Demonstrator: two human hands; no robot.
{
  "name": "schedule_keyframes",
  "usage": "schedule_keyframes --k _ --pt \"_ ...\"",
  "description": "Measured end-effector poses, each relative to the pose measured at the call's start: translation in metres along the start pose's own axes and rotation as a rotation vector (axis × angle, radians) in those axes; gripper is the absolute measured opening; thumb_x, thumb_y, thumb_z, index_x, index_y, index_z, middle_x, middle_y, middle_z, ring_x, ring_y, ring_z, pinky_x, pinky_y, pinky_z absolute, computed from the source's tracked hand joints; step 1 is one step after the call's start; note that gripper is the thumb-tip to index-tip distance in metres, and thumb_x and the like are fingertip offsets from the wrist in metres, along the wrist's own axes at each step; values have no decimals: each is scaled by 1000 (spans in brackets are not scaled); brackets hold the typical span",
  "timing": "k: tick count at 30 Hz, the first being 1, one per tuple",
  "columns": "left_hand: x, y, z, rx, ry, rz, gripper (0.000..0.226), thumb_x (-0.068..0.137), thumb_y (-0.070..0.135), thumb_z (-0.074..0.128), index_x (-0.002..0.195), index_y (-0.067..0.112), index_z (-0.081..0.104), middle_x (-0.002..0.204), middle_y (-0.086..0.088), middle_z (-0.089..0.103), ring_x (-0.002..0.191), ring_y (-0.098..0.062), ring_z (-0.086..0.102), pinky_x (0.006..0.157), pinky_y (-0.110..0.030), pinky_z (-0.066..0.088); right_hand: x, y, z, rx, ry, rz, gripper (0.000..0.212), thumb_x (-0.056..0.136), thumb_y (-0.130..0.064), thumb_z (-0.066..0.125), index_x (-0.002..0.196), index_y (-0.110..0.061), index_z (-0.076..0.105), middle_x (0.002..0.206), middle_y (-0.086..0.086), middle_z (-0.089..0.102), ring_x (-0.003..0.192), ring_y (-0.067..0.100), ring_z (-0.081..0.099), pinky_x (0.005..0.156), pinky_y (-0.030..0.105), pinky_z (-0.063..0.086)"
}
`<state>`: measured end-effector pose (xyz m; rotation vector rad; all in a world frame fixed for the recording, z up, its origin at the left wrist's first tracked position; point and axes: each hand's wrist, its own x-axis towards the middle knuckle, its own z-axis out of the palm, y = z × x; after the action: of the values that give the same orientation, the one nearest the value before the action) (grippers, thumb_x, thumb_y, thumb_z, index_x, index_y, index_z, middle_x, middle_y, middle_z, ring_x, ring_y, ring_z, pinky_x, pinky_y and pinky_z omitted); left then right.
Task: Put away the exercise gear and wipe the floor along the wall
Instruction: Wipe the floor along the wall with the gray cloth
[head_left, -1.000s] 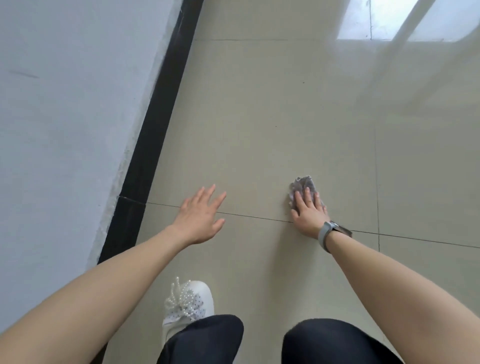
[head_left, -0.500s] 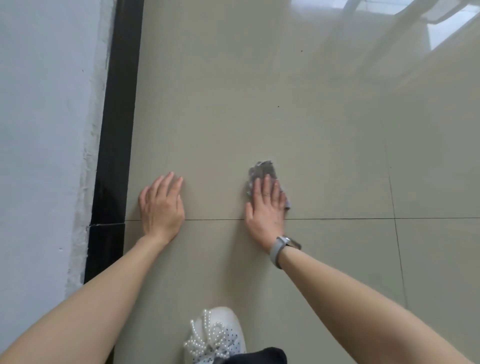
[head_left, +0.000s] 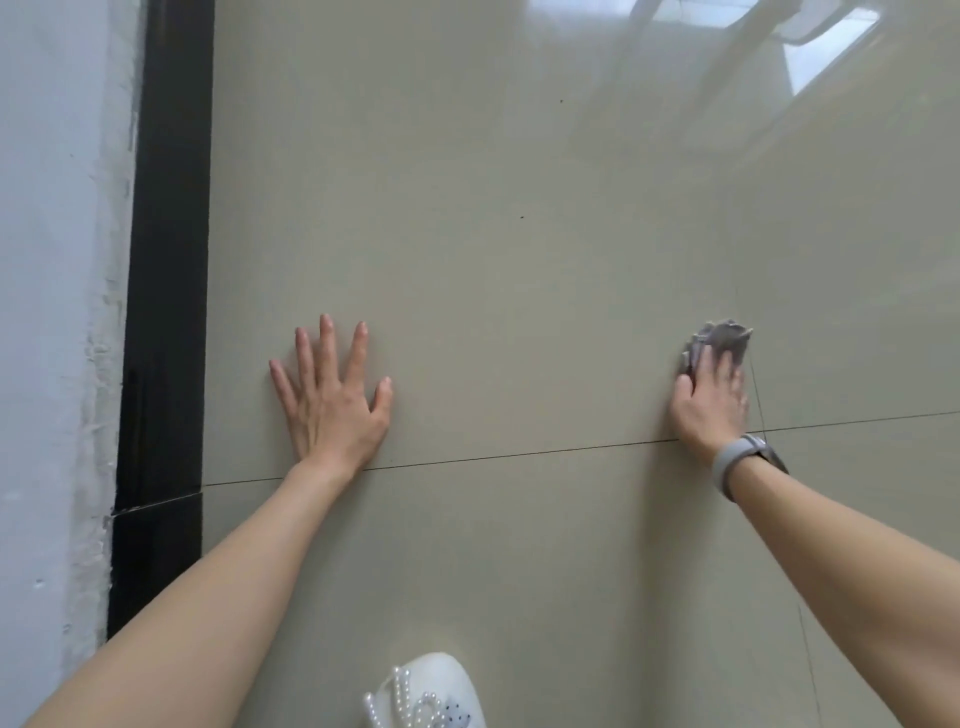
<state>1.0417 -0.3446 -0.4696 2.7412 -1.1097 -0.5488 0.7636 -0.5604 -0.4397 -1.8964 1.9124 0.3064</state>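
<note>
Down on the beige tiled floor (head_left: 519, 312), both hands are planted apart from each other. The left hand (head_left: 332, 400) lies flat with its fingers (head_left: 324, 338) spread wide, palm on the tile, holding nothing; it sits near the black skirting (head_left: 166, 291) that runs along the foot of the white wall (head_left: 47, 312), with a strip of bare tile between. The right hand (head_left: 711, 405) presses down on a crumpled grey cloth (head_left: 719, 340), its fingers laid over the cloth so that only the far bunched edge shows beyond the fingertips; the cloth is on the floor, well out from the wall, just beside a lengthwise grout line. A grey watch (head_left: 743, 462) is strapped on the right wrist. A thin grout line (head_left: 519, 454) crosses the floor under both wrists. At the bottom edge a white shoe (head_left: 441, 691) trimmed with pearl beads rests on the tile between the two forearms. Window light is reflected in the glossy tile at the far right. Two small dark specks sit on the tile ahead of the hands.
</note>
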Motion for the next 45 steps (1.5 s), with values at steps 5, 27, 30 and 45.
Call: schedule_keyframes --k 5,27,30,45 --pt "18 -17 -10 -46 43 -47 64 89 40 24 148 18 10 157 -9 -1 145 -25 -6 115 -43 -9 -9 -73 32 -21 38 -23 56 98 -26 29 147 -11 6 157 12 -3 144 31 -4 116 42 0" --pt "90 -4 -25 62 -121 -62 62 96 43 21 146 25 -10 155 -6 -21 141 -29 -22 109 -55 -16 33 -134 11 15 -62 55 59 98 -26 29 147 -16 -1 157 7 -11 144 28 -11 115 44 -3" --pt "92 -3 -31 47 -199 -67 62 96 44 20 145 26 -14 153 -5 -25 140 -28 -25 109 -55 -17 -16 -210 43 -64 -265 -436 56 98 -26 28 147 -24 0 156 -1 -13 143 22 -15 115 42 -9" --pt "95 0 -32 111 -292 -141 63 96 46 16 143 24 -19 153 -3 -26 139 -27 -27 110 -51 -17 118 -176 -9 31 113 -58 59 98 -27 27 146 -4 2 155 18 -6 144 32 -9 115 39 -8"
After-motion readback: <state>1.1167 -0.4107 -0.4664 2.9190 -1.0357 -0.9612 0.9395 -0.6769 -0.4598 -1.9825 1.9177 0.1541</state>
